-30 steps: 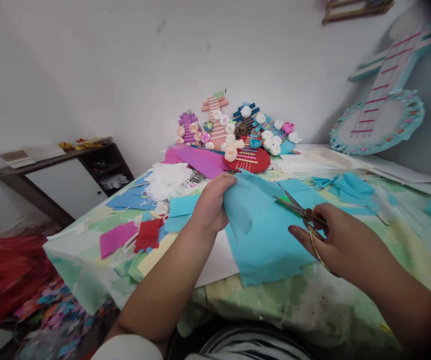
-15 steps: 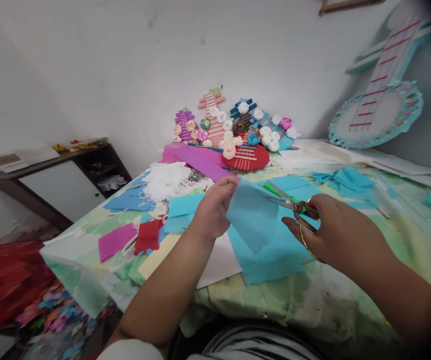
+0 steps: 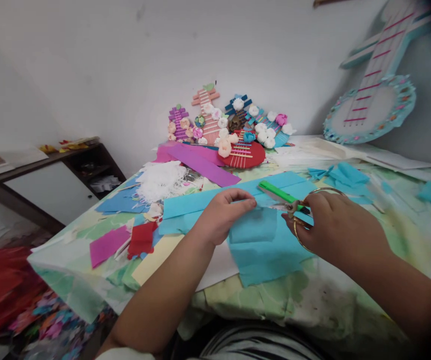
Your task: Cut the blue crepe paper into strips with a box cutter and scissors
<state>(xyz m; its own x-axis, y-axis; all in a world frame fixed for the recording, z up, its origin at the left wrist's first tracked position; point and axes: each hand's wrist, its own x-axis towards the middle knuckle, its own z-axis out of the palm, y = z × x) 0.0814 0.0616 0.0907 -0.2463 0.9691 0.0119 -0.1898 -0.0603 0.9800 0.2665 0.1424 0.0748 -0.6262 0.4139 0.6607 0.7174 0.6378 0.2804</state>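
Note:
My left hand is closed in a pinch on the top edge of a small piece of blue crepe paper. In my right hand is a pair of scissors with gold-coloured loop handles, the fingers through the loops. Their blades point left at the paper's upper edge, close to my left fingertips; whether they are parted is hard to make out. Beneath lies a larger blue sheet. A long green tool, its kind unclear, rests just behind the scissors.
Paper-flower-trimmed toy guitars, one a red guitar, stand against the wall. White shredded strands, purple strips, a red paper piece and a magenta piece lie leftward. A large blue-edged guitar leans at right.
The blue piece in my left hand has tipped from hanging upright to lying flatter and lower. My left fingers have moved right, nearer the scissors. The view has shifted slightly.

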